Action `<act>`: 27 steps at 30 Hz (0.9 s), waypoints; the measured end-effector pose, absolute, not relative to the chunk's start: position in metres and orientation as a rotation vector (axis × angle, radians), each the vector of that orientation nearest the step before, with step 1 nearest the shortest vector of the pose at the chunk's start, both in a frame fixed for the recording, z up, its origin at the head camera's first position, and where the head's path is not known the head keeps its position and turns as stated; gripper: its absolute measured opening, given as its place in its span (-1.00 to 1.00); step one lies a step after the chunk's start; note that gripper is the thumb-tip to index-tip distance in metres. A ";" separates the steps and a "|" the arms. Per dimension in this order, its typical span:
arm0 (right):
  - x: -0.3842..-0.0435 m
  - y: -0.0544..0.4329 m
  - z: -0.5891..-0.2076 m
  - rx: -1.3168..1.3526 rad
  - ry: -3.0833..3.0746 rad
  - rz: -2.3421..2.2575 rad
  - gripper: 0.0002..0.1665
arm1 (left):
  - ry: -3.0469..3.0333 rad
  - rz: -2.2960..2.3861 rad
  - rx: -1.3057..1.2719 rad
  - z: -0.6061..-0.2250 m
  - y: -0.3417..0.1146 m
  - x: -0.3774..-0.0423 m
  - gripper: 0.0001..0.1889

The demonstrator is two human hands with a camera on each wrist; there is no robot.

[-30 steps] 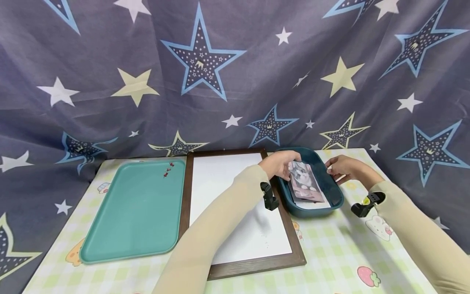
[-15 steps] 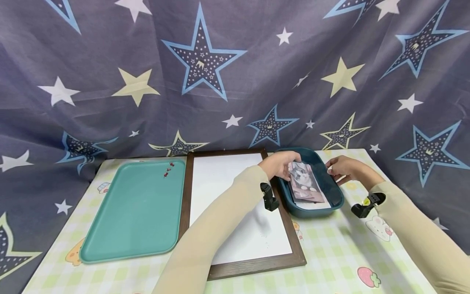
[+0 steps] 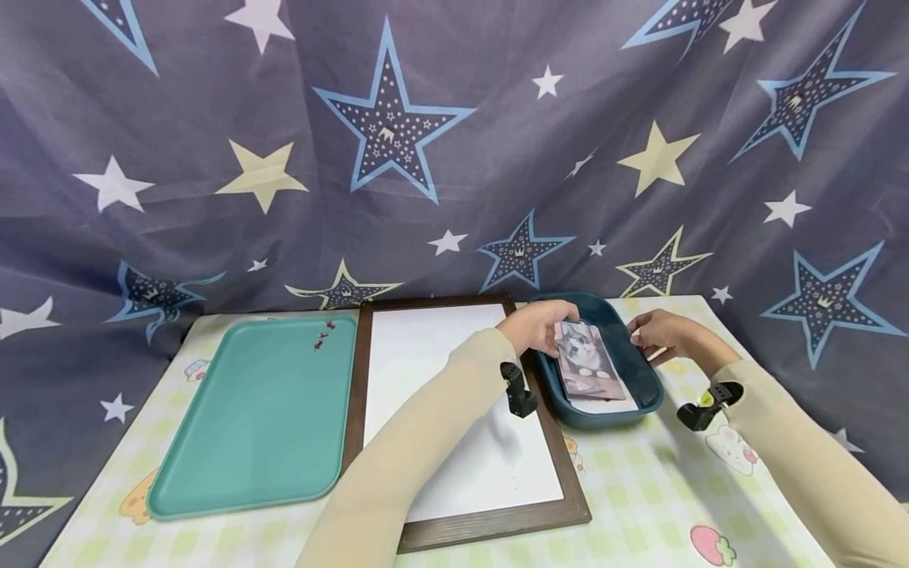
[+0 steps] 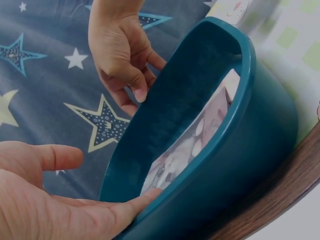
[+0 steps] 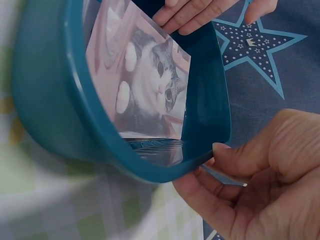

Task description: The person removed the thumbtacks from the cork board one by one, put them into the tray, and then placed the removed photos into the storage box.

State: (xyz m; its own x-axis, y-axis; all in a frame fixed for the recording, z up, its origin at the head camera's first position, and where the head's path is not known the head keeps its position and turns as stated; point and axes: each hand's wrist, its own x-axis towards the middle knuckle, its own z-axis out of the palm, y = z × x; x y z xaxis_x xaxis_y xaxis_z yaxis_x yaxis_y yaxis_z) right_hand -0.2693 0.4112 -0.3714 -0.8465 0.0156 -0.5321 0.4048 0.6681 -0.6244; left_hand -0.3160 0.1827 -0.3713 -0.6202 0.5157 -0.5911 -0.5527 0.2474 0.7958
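Note:
A dark teal plastic basin [image 3: 642, 379] stands at the right of the table, its inside holding a stack of cat photos [image 3: 586, 361] over white paper. My left hand [image 3: 534, 325] reaches over its left rim; its fingers [image 5: 192, 15] are straight and touch the stack's edge, the thumb held apart. On the opposite side my right hand [image 3: 675, 331] pinches the rim between thumb and fingers, as the right wrist view [image 5: 265, 185] shows. The left wrist view has the left hand [image 4: 55, 200] at the near rim, its fingertips partly hidden.
A brown-framed white board [image 3: 436, 339] lies left of the basin, under the left forearm. Further left is a flat green tray [image 3: 248, 418] with several red push pins [image 3: 319, 342] near its top right corner. A starry curtain [image 3: 454, 158] hangs behind the checked tablecloth [image 3: 632, 489].
The head view has tilted up slightly, so everything sits a little lower in it. Hands, basin and photos keep almost the same places.

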 end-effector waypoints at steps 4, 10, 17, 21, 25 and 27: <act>-0.267 0.410 -0.374 0.326 2.398 -1.057 -0.64 | 1.648 1.543 -0.036 -0.375 0.181 -0.313 -0.21; -0.265 0.410 -0.376 0.322 2.391 -1.053 -0.62 | 1.619 1.576 -0.051 -0.378 0.181 -0.313 -0.21; -0.267 0.409 -0.370 0.313 2.406 -1.050 -0.61 | 1.630 1.594 -0.035 -0.374 0.180 -0.315 -0.23; -0.269 0.407 -0.368 0.304 2.409 -1.043 -0.64 | 1.627 1.607 -0.026 -0.373 0.178 -0.314 -0.24; -0.270 0.405 -0.368 0.287 2.429 -1.029 -0.70 | 1.633 1.624 -0.007 -0.374 0.177 -0.312 -0.23; -0.269 0.403 -0.369 0.285 2.426 -1.018 -0.72 | 1.635 1.615 -0.012 -0.375 0.176 -0.311 -0.23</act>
